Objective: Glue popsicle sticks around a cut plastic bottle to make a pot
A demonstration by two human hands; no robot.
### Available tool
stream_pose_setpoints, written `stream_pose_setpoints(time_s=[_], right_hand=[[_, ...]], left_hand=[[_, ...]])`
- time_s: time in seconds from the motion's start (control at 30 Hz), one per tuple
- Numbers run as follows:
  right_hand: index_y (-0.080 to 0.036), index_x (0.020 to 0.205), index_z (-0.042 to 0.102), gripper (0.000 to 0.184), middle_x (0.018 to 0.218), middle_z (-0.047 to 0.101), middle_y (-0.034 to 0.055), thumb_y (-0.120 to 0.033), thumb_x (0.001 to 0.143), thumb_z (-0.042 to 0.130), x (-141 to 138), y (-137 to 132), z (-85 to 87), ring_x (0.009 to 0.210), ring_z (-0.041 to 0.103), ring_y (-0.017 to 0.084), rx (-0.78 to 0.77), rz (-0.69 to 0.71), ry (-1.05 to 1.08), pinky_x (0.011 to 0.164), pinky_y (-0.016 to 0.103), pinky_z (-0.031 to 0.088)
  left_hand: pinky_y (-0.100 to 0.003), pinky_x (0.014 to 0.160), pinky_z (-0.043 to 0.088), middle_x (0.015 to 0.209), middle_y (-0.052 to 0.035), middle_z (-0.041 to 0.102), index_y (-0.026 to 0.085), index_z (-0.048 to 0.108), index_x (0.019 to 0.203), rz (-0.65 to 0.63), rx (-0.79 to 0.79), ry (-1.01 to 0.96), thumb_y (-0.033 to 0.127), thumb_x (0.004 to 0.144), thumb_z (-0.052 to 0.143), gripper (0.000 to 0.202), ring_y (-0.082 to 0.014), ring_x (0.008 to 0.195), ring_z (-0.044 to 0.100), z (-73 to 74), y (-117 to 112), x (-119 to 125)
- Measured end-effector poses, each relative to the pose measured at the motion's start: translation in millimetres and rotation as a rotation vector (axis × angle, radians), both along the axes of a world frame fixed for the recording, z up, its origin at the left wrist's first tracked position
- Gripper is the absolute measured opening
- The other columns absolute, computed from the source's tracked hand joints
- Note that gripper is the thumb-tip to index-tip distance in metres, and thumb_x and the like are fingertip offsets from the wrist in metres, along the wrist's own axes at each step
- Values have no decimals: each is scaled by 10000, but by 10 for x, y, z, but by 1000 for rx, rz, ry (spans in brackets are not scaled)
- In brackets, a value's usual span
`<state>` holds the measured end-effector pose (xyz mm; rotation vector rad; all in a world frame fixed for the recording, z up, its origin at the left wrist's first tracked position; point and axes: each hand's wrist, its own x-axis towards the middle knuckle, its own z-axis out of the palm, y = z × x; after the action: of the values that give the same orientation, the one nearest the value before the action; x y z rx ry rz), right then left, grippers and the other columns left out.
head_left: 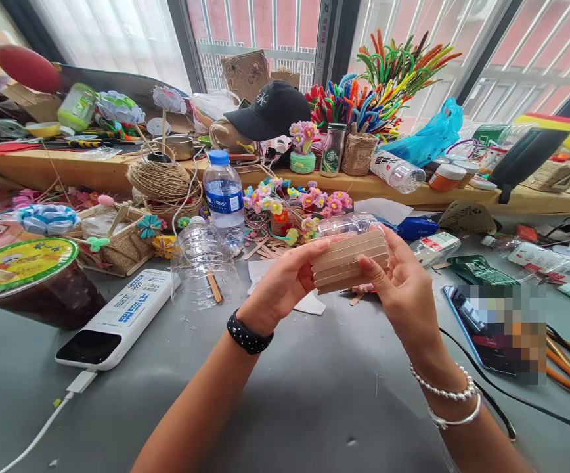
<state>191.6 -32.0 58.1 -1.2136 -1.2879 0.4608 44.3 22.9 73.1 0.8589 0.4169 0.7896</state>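
Observation:
Both hands hold a curved row of wooden craft sticks point(339, 263) above the grey table. The sticks lie side by side. My left hand point(285, 282) grips the left end, its thumb along the upper edge. My right hand point(406, 282) holds the right end, with the thumb pressed on the front face and the fingers behind. Clear plastic point(347, 225) shows just above the sticks; whether it is joined to them I cannot tell. Beyond the hands, loose craft sticks point(265, 248) and a white paper piece point(309, 303) lie on the table.
To the left stand a cut clear bottle point(201, 263), a blue-capped water bottle point(223, 194), a white power bank point(117, 318) and a dark drink cup point(43, 295). A phone point(477, 328) and orange-handled scissors point(568, 361) lie right. A crowded wooden ledge point(265, 176) runs behind.

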Motion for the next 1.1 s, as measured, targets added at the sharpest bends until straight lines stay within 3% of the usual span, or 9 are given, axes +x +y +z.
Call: stream_pose_setpoints(time_s=[0.17, 0.4, 1.1], right_hand=[[-236, 1268, 369, 579, 1295, 443, 67, -384, 741, 559, 2, 5, -32, 1155, 440, 238, 50, -36, -128, 947, 411, 401], [-239, 1268, 368, 589, 1293, 443, 49, -335, 729, 588, -16, -18, -6, 1164, 430, 219, 60, -94, -223, 975, 399, 373], [-227, 1275, 357, 593, 1319, 415, 36, -310, 734, 585, -24, -36, 8, 1190, 402, 201, 87, -117, -309, 1008, 379, 349]], left_hand=[[-239, 702, 452, 930, -53, 642, 145, 638, 957, 31, 41, 50, 266, 740, 603, 251, -156, 827, 563, 10, -16, 15], [-215, 651, 441, 795, -10, 643, 153, 640, 815, 73, 9, 42, 225, 696, 655, 140, -115, 724, 577, -16, -19, 46], [-267, 747, 427, 809, -6, 657, 174, 617, 799, 42, 31, 32, 229, 699, 657, 121, -127, 757, 603, -61, -18, 70]])
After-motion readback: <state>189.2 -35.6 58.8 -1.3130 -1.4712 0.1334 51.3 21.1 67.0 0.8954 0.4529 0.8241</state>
